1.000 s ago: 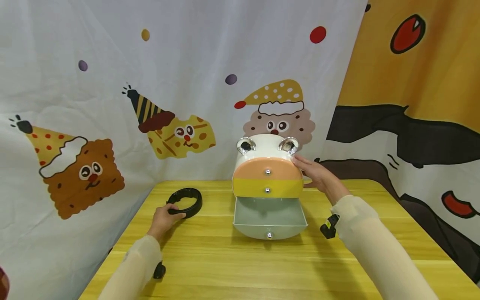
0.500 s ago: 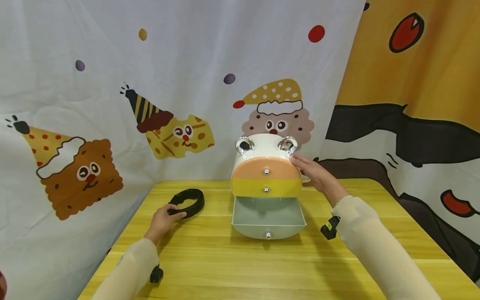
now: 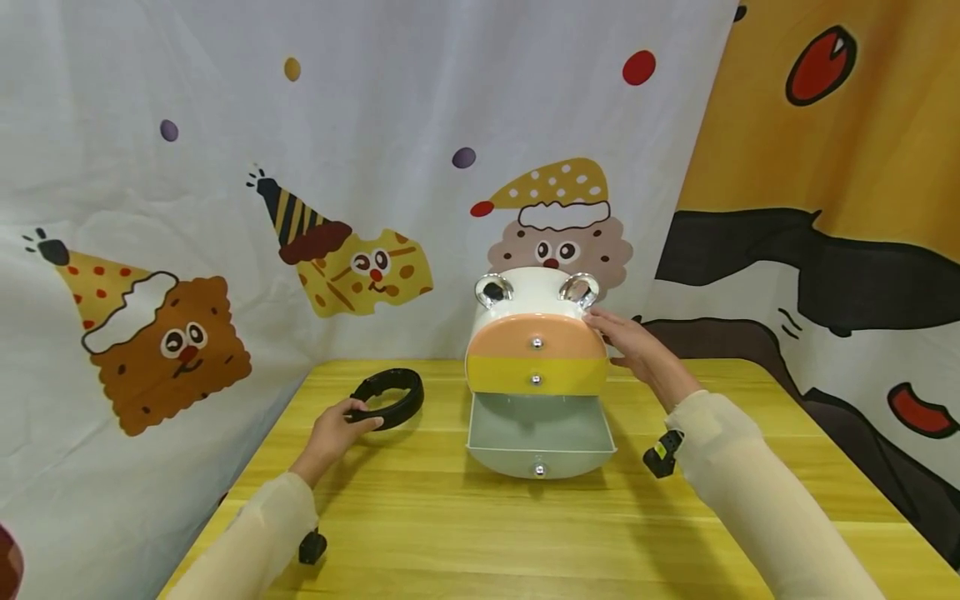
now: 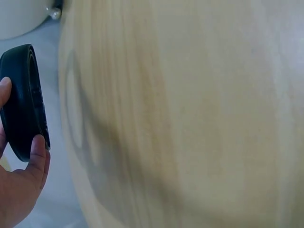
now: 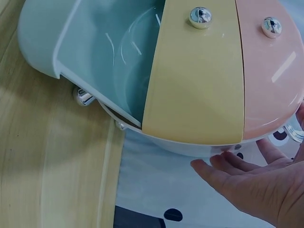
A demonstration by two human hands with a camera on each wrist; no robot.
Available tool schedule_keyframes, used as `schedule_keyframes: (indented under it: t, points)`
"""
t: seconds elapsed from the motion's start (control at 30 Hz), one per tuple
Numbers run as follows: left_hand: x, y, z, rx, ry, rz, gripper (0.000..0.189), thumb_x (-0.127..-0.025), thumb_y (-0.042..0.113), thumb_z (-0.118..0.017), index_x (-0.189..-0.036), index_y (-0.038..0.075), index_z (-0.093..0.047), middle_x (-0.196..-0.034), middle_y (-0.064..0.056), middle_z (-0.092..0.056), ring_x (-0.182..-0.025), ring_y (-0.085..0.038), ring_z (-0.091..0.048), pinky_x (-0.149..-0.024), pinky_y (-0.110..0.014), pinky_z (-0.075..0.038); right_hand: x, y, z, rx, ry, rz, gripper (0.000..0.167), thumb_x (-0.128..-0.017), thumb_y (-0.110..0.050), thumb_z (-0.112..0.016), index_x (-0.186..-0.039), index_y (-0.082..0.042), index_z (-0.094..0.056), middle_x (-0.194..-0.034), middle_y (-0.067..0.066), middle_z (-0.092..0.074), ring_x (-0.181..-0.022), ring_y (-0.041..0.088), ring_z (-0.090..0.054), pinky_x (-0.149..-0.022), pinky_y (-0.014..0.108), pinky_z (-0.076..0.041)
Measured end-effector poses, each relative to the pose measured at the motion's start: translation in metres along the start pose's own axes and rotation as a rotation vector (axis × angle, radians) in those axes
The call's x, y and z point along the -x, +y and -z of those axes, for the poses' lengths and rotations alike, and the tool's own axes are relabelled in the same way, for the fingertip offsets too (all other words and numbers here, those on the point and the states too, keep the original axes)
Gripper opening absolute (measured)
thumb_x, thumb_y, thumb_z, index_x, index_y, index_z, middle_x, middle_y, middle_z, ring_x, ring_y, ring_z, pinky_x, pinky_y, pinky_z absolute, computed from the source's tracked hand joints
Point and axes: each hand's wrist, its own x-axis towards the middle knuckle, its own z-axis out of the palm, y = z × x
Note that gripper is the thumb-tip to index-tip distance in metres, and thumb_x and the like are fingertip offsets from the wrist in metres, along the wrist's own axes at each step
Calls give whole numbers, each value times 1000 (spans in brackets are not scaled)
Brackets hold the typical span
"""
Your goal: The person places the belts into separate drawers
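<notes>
In the head view my left hand pinches the near left side of a black ring-shaped band, raised above the table. The left wrist view has the thumb and fingers around this band, whose shadow falls on the wood. My right hand lies against the right side of a small white drawer cabinet, fingers extended. Its bottom pale green drawer is pulled out, with nothing visible inside. Shut above it are a yellow drawer and a peach drawer, each with a silver knob.
The cabinet stands at the back middle of a yellow wood-grain table. Two silver rings sit on its top like ears. A printed white curtain hangs right behind the table's back edge.
My left hand has carried the black band a little to the right and up off the table. The right hand and the cabinet stay in place.
</notes>
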Motion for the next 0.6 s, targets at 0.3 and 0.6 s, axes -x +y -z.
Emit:
schedule_keyframes:
  t: [0.3, 0.6]
  points:
    - [9, 23, 1, 6, -40, -44, 40, -86, 42, -77, -106, 12, -60, -125, -14, -58, -101, -29, -56, -70, -36, -46, -1, -10, 4, 49, 25, 34, 77, -101, -48, -53, -161, -24, -10, -165, 15, -7, -148, 42, -11, -113, 64, -19]
    - [16, 48, 2, 13, -68, -128, 34, -84, 37, -80, -100, 14, -61, -105, -7, -60, -80, -22, -50, -63, -33, -41, -3, -22, 6, 90, 44, 99, 77, -101, -41, -57, -161, -25, -10, -161, 15, -23, -146, 41, -22, -112, 62, -23]
